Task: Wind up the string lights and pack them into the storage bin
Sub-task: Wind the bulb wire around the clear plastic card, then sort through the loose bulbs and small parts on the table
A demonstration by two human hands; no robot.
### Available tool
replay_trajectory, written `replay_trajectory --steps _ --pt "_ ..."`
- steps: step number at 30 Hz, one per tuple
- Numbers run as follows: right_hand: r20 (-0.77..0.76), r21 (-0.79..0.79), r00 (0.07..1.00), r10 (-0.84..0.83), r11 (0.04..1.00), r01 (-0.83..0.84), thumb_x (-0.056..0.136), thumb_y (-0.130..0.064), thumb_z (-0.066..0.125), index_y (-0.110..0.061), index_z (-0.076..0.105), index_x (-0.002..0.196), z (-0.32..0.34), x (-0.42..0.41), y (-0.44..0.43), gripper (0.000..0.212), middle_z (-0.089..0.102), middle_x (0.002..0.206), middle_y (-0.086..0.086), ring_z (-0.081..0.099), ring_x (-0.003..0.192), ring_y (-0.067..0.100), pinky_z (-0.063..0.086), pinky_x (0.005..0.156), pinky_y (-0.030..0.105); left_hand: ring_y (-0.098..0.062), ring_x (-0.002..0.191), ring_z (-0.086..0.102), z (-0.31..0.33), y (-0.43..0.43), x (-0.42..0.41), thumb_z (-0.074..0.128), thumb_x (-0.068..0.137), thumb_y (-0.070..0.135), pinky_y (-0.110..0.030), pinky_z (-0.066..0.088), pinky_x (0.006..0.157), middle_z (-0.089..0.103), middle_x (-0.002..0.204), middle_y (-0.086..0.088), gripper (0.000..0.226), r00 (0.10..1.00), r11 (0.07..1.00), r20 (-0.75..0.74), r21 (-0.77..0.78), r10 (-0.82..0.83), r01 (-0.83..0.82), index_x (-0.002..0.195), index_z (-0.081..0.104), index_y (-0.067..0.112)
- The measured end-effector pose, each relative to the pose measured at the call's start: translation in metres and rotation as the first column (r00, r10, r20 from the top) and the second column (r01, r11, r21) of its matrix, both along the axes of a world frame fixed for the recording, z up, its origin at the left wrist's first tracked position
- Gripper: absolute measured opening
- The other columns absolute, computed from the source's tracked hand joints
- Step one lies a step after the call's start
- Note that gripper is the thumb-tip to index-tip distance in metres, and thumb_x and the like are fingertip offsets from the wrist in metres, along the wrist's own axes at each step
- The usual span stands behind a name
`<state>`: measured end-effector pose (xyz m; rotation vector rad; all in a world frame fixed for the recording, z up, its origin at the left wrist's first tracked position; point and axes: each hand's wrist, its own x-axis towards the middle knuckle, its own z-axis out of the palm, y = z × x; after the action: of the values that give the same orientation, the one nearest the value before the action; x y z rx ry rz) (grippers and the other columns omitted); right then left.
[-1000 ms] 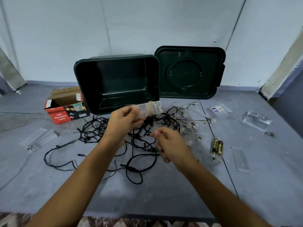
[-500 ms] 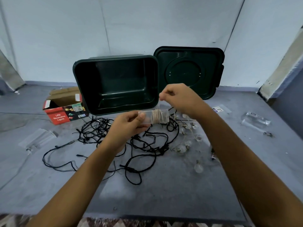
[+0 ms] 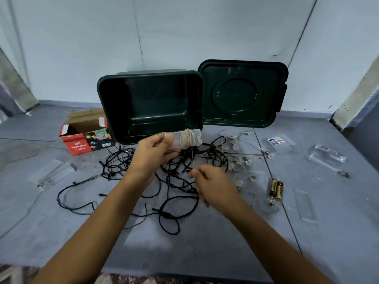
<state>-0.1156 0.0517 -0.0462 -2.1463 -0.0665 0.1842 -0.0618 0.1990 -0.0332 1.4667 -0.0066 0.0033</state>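
My left hand (image 3: 152, 153) grips one end of a clear plastic battery case (image 3: 184, 138) with thin wire wound round its middle. Below it my right hand (image 3: 213, 184) pinches the thin wire (image 3: 192, 158) that runs down from the winding. A tangle of black string lights (image 3: 143, 181) lies on the grey floor under both hands. Clear bulb lights (image 3: 239, 147) on thin wire lie to the right. The dark green storage bin (image 3: 110, 111) stands tilted open towards me at the back, with nothing inside.
The bin's lid (image 3: 242, 93) leans against the wall on the right. A red LED lights box (image 3: 82, 138) sits left of the bin. Two batteries (image 3: 276, 190), clear plastic packaging (image 3: 326, 157) and a clear tray (image 3: 53, 174) lie on the floor.
My right hand came down from above the case to below it, pulling the wire round. The case rose slightly. More wire is wound on.
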Motion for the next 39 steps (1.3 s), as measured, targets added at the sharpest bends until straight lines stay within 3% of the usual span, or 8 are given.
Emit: replay_trajectory --steps 3,7,13,17,23,26,31,39 --pt "0.364 -0.599 0.905 0.222 0.799 0.045 0.091 -0.008 0.051 -0.008 0.053 0.097 0.007 -0.019 0.006 0.006 0.051 0.072 0.004 0.042 0.058 0.019 0.028 0.044 0.024 -0.01 0.078 0.067 -0.003 -0.003 0.002 0.047 0.095 0.015 -0.019 0.056 0.073 0.068 0.085 -0.003 0.018 1.0 0.999 -0.007 0.035 0.004 -0.004 0.087 0.063 0.016" --pt "0.526 -0.669 0.784 0.329 0.729 0.143 0.079 -0.002 0.064 -0.008 0.058 0.091 0.035 -0.01 0.003 0.015 0.051 0.073 0.004 0.039 0.051 0.016 0.028 0.039 0.024 -0.016 0.084 0.067 -0.008 -0.006 0.0 0.047 0.095 0.017 -0.026 0.056 0.08 0.067 0.087 -0.008 0.019 0.997 0.993 -0.018 0.089 -0.072 0.074 0.087 0.063 0.008" --pt "0.453 -0.401 0.838 0.306 0.909 -0.115 0.088 -0.024 0.061 -0.017 0.072 0.094 0.079 0.055 -0.04 0.015 0.062 0.08 -0.01 0.055 0.071 -0.001 0.045 0.071 0.014 -0.01 0.081 0.068 -0.008 -0.007 -0.007 0.049 0.094 0.017 -0.019 0.055 0.07 0.067 0.093 -0.01 0.017 0.985 0.983 -0.046 0.072 -0.168 0.171 0.097 0.064 0.01" --pt "0.158 0.118 0.948 0.277 0.947 -0.297 0.077 -0.016 0.071 -0.019 0.072 0.081 0.063 0.084 -0.061 0.005 0.066 0.072 -0.004 0.059 0.066 0.003 0.05 0.063 0.017 -0.015 0.086 0.069 -0.003 -0.011 -0.014 0.049 0.094 0.017 -0.02 0.055 0.072 0.067 0.098 -0.013 0.019 0.974 0.973 -0.04 0.046 -0.223 0.225 0.1 0.064 0.009" --pt "-0.149 0.868 0.938 0.312 0.496 -0.027 0.061 -0.018 0.081 -0.016 0.074 0.072 -0.003 0.085 -0.043 0.013 0.067 0.069 0.001 0.063 0.059 0.01 0.053 0.054 0.021 -0.014 0.08 0.069 0.002 -0.021 -0.019 0.047 0.094 0.014 -0.02 0.056 0.07 0.069 0.094 -0.012 0.02 0.975 0.97 -0.067 -0.135 -0.212 0.201 0.102 0.063 0.006" --pt "-0.177 0.947 0.934 0.312 0.312 0.075 0.049 -0.026 0.09 -0.008 0.066 0.092 -0.029 0.077 -0.027 0.052 0.069 0.083 0.008 0.066 0.069 0.016 0.056 0.061 0.025 -0.012 0.071 0.069 -0.001 -0.03 -0.022 0.048 0.094 0.013 -0.02 0.057 0.067 0.07 0.082 -0.01 0.018 0.985 0.959 -0.115 -0.267 -0.131 0.096 0.095 0.064 0.005" --pt "-0.215 0.963 0.975 0.048 0.176 0.204 0.089 -0.016 0.05 -0.007 0.063 0.089 -0.032 0.056 -0.01 0.016 0.067 0.077 0.009 0.064 0.065 0.015 0.055 0.056 0.027 -0.012 0.07 0.067 -0.008 -0.05 -0.027 0.048 0.094 0.012 -0.021 0.057 0.068 0.069 0.078 -0.008 0.018 0.981 0.912 -0.192 -0.4 0.017 -0.093 0.096 0.063 0.003" --pt "-0.087 0.864 0.899 -0.429 0.417 0.282 0.095 -0.021 0.048 -0.012 0.068 0.084 -0.006 0.027 -0.016 0.023 0.07 0.075 0.003 0.066 0.071 0.014 0.053 0.066 0.027 -0.019 0.088 0.068 -0.005 -0.089 -0.035 0.045 0.097 0.015 -0.027 0.056 0.08 0.07 0.096 -0.014 0.023 0.988 0.915 -0.153 -0.402 -0.036 -0.029 0.099 0.065 0.006"
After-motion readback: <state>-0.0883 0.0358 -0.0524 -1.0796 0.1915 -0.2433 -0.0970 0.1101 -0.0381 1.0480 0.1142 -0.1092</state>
